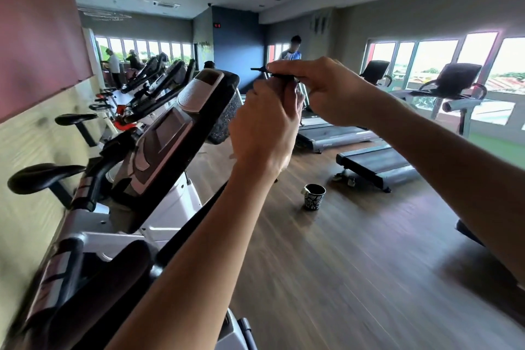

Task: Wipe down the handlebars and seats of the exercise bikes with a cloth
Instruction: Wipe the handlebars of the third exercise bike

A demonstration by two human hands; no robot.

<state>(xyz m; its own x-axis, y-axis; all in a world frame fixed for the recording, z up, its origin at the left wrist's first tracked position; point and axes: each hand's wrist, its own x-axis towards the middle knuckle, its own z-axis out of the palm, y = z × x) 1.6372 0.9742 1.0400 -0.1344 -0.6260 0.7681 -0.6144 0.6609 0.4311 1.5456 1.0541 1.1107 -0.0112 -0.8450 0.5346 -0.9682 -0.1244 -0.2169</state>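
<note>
1. A gym room with a wood-look floor (326, 278), windows on the right and far left, and treadmills (338, 133) across the aisle.
2. A row of exercise bikes (159, 150) lines the left wall; the nearest bike's console and black seat (42, 177) sit left of the raised arms.
3. Both hands are lifted in front of the camera, above the floor and just right of the bike console.
4. The right hand (324, 91) pinches a small dark flat object (272, 72) between thumb and fingers; what it is cannot be told.
5. The left hand (265, 128), fingers curled, meets the same object from below, touching the right hand.
6. No cloth can be made out in either hand.
7. A dark patterned cup (314, 196) stands on the floor below the hands.
8. People stand far off by the windows.
</note>
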